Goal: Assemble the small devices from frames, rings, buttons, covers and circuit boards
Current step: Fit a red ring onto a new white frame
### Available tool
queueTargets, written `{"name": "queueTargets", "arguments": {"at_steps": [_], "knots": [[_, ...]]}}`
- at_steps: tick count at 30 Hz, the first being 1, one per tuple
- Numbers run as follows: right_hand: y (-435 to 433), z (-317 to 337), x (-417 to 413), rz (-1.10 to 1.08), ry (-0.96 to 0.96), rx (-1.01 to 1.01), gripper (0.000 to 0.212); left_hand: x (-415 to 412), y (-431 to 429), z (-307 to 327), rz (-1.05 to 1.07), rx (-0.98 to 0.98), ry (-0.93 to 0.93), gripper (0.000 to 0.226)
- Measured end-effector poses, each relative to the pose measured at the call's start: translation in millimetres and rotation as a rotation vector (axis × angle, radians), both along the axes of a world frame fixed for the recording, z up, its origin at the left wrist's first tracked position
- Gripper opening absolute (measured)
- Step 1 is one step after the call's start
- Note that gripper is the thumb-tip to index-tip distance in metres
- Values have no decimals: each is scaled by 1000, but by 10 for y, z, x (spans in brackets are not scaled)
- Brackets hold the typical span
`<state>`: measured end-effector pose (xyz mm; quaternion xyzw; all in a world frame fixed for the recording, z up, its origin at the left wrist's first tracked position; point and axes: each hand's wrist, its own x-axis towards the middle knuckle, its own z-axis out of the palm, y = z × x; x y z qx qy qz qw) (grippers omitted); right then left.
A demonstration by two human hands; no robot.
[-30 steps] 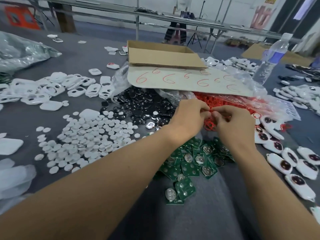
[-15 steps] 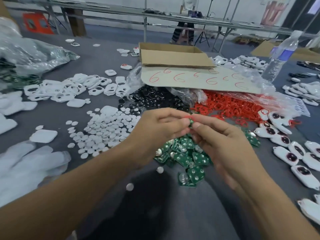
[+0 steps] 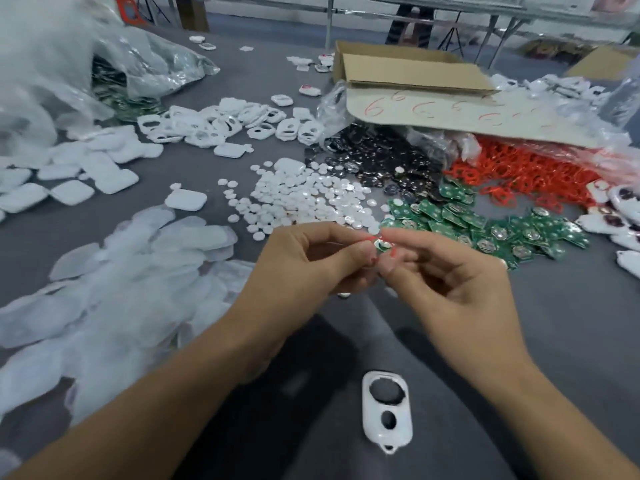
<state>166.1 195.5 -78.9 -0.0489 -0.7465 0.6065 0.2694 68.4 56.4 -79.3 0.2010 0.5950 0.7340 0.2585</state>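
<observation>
Over table (image 3: 554,341) | left hand (image 3: 304,268), right hand (image 3: 450,282) fingers (image 3: 405,239) pinch circuit board (image 3: 382,244) | bag (image 3: 620,161) spills red rings (image 3: 512,174)

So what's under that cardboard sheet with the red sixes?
Clear plastic bags poke out from under the cardboard sheet, spilling black round pieces and red rings. How far those piles run beneath it is covered.

The table (image 3: 554,341) is grey, and the near frame (image 3: 387,412) is white. Farther off lie white discs (image 3: 301,195), shiny black discs (image 3: 377,161), red rings (image 3: 519,171) on the right and green circuit boards (image 3: 450,216) with silver spots. The brown box (image 3: 408,69) has a pale card (image 3: 450,114) bearing red sixes.
</observation>
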Motion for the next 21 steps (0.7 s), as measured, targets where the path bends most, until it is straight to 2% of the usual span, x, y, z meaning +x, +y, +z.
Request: {"name": "queueTargets", "arguments": {"at_steps": [7,11,13,17,19,21], "knots": [[39,-70,-29,11,-119,122,31,-91,-84,-72,-119,-150,290,11],[59,-99,-13,46,-137,168,34,-89,-103,-83,-135,-172,389,15],[52,-84,-6,80,-124,138,32,-83,-104,-86,-119,-152,425,13],[56,0,25,142,-136,6,14,-80,-127,-93,-19,-159,555,16],[64,21,31,139,-131,-11,15,-70,-130,-82,-4,-171,600,16],[90,25,42,152,-122,-58,26,-77,-138,-52,-38,-176,626,15]]}}
